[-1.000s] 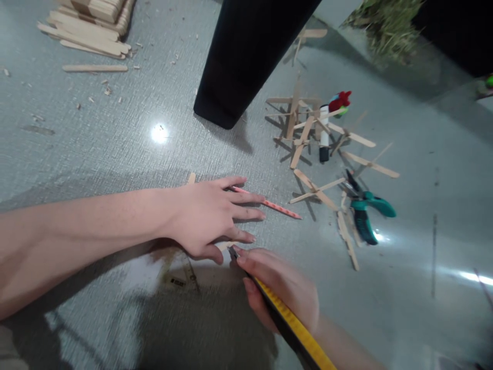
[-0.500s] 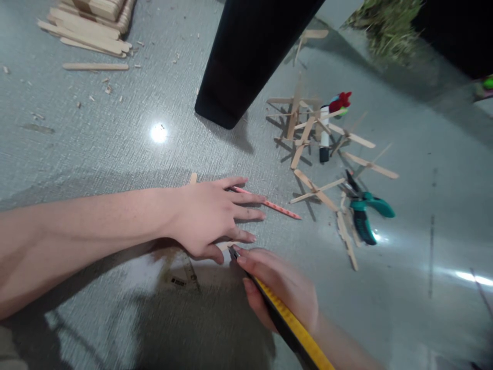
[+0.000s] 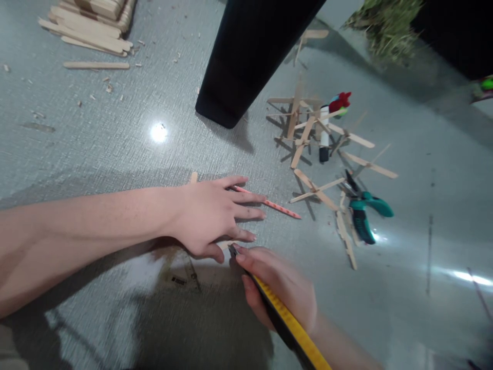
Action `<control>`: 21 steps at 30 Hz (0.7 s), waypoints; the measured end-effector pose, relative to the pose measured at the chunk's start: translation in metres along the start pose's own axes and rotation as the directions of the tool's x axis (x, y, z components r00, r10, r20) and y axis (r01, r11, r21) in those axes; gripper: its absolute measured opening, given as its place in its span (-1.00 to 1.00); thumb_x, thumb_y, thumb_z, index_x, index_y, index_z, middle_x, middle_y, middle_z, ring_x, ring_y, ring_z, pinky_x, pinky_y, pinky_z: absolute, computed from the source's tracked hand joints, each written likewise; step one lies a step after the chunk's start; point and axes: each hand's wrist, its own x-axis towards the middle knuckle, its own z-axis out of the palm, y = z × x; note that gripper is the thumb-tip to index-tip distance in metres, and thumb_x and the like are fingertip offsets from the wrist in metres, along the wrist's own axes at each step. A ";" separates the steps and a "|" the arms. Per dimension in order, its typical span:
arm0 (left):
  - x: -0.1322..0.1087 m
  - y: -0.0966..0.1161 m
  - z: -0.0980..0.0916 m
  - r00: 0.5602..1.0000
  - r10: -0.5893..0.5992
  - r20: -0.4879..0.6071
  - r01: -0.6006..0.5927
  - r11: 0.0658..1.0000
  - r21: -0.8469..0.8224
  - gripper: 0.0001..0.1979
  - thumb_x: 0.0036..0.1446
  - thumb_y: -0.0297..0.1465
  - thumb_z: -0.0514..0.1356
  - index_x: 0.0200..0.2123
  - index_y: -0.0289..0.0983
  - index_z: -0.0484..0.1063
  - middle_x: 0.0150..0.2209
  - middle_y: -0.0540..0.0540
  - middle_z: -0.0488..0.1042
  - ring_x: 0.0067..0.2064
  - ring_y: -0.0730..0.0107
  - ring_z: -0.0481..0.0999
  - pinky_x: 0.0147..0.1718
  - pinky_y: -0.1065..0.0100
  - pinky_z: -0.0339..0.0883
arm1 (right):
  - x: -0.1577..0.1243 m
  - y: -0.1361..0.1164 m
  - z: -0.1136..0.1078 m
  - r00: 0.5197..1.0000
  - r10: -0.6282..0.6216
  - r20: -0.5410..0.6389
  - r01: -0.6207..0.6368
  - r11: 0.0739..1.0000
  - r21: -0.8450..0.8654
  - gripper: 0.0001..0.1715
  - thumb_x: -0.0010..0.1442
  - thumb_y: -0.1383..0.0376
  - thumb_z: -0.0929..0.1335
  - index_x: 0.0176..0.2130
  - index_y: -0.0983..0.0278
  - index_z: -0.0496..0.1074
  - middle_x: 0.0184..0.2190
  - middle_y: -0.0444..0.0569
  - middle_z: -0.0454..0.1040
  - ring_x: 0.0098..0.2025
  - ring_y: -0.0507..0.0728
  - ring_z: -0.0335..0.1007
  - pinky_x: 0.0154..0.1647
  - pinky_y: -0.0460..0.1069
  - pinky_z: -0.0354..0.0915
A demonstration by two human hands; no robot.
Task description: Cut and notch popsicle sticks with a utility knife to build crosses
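Left hand point(image 3: 215, 217), spread flat, partly covers a stick point(image 3: 227, 245) and a pencil point(image 3: 283, 209); just beside it, the right hand point(image 3: 279, 280) grips a knife point(image 3: 288, 316), tip indistinct, handle cut off below.

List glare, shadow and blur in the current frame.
Head view: blown-out glare spot on the tabletop, smaller one beside the pliers, streak at far right. Head view: broad dark shadow at bottom centre, below the left hand. Head view: right hand soft-edged, perhaps motion blur; grass at upper right also soft.
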 end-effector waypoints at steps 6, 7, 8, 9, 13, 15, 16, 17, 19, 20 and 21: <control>0.001 0.001 -0.001 0.999 -0.007 0.047 0.006 1.000 0.009 -0.46 0.16 -0.09 0.26 0.18 -0.11 0.47 0.36 -0.18 0.28 0.47 -0.03 0.04 0.40 -0.16 -0.17 | -0.002 -0.005 -0.001 0.999 0.037 0.012 -0.037 0.999 0.015 -0.49 0.15 0.56 0.30 0.06 0.23 0.39 -0.22 -0.02 0.63 -0.25 0.09 0.63 -0.23 -0.05 0.55; 0.001 0.001 0.000 0.999 -0.004 0.033 0.003 1.000 0.010 -0.47 0.15 -0.10 0.27 0.17 -0.11 0.48 0.35 -0.18 0.29 0.46 -0.04 0.06 0.40 -0.16 -0.15 | -0.003 -0.006 -0.001 0.999 0.046 0.012 -0.046 0.999 0.014 -0.49 0.15 0.55 0.30 0.07 0.22 0.39 -0.23 -0.03 0.63 -0.26 0.10 0.63 -0.23 -0.05 0.55; 0.001 0.001 0.000 1.000 -0.001 0.016 0.001 1.000 0.010 -0.47 0.14 -0.11 0.28 0.16 -0.12 0.49 0.34 -0.18 0.31 0.45 -0.05 0.09 0.40 -0.14 -0.14 | -0.004 -0.006 -0.001 0.999 0.052 0.014 -0.052 0.999 0.015 -0.49 0.16 0.55 0.30 0.07 0.22 0.39 -0.23 -0.03 0.63 -0.25 0.11 0.63 -0.23 -0.04 0.55; 0.001 0.002 0.000 1.000 0.000 0.000 0.000 1.000 0.008 -0.48 0.13 -0.12 0.29 0.14 -0.12 0.51 0.33 -0.18 0.33 0.44 -0.05 0.11 0.40 -0.13 -0.13 | -0.005 -0.007 -0.001 0.999 0.053 0.013 -0.053 0.998 0.018 -0.49 0.17 0.53 0.30 0.08 0.22 0.40 -0.22 -0.02 0.63 -0.24 0.11 0.63 -0.22 -0.03 0.55; 0.001 0.002 -0.001 1.000 -0.015 0.005 0.015 1.000 0.003 -0.49 0.12 -0.13 0.28 0.14 -0.11 0.51 0.34 -0.17 0.31 0.43 -0.06 0.13 0.40 -0.14 -0.15 | -0.006 -0.007 -0.001 0.999 0.046 0.023 -0.047 0.996 0.072 -0.50 0.20 0.52 0.29 0.11 0.23 0.37 -0.27 -0.02 0.58 -0.29 0.09 0.58 -0.24 -0.02 0.53; 0.002 0.003 -0.002 0.999 -0.027 0.036 0.026 1.000 0.009 -0.48 0.13 -0.12 0.28 0.16 -0.09 0.49 0.36 -0.15 0.28 0.45 -0.04 0.10 0.41 -0.13 -0.20 | -0.005 -0.006 -0.001 0.999 0.045 0.026 -0.048 0.995 0.087 -0.49 0.20 0.53 0.27 0.11 0.22 0.36 -0.29 -0.04 0.55 -0.32 0.07 0.54 -0.28 -0.03 0.51; 0.002 0.003 -0.002 0.998 -0.029 0.048 0.028 1.000 0.010 -0.48 0.13 -0.11 0.27 0.16 -0.09 0.49 0.36 -0.15 0.27 0.45 -0.03 0.08 0.41 -0.12 -0.22 | -0.005 -0.006 -0.001 0.999 0.044 0.026 -0.046 0.995 0.091 -0.48 0.20 0.54 0.27 0.11 0.22 0.35 -0.29 -0.04 0.54 -0.33 0.07 0.53 -0.29 -0.03 0.51; 0.002 0.003 -0.002 0.998 -0.031 0.057 0.030 0.999 0.011 -0.47 0.14 -0.11 0.26 0.17 -0.09 0.48 0.37 -0.16 0.26 0.46 -0.01 0.05 0.42 -0.12 -0.23 | -0.005 -0.006 -0.001 0.999 0.044 0.027 -0.046 0.995 0.093 -0.47 0.19 0.55 0.26 0.11 0.21 0.35 -0.29 -0.04 0.54 -0.33 0.07 0.53 -0.29 -0.03 0.51; 0.002 0.003 -0.002 0.997 -0.029 0.067 0.028 1.000 0.010 -0.47 0.17 -0.10 0.24 0.18 -0.10 0.47 0.37 -0.18 0.25 0.47 0.00 0.01 0.41 -0.14 -0.23 | -0.006 -0.006 -0.001 0.998 0.048 0.031 -0.051 0.994 0.099 -0.48 0.19 0.54 0.27 0.11 0.22 0.36 -0.29 -0.04 0.55 -0.33 0.07 0.53 -0.27 -0.03 0.52; 0.002 0.003 -0.002 0.997 -0.029 0.069 0.028 1.000 0.010 -0.46 0.18 -0.09 0.24 0.19 -0.11 0.46 0.37 -0.18 0.25 0.48 0.00 0.00 0.41 -0.15 -0.22 | -0.007 -0.005 -0.002 0.998 0.050 0.033 -0.053 0.993 0.103 -0.49 0.20 0.54 0.27 0.11 0.23 0.36 -0.30 -0.04 0.55 -0.32 0.08 0.54 -0.26 -0.03 0.52; 0.002 0.003 -0.002 0.997 -0.028 0.071 0.027 1.000 0.010 -0.46 0.18 -0.09 0.23 0.20 -0.11 0.45 0.38 -0.18 0.24 0.48 -0.01 -0.01 0.40 -0.16 -0.22 | -0.007 -0.005 -0.002 0.998 0.050 0.036 -0.053 0.993 0.105 -0.51 0.21 0.53 0.27 0.10 0.24 0.36 -0.30 -0.03 0.56 -0.30 0.09 0.55 -0.25 -0.02 0.52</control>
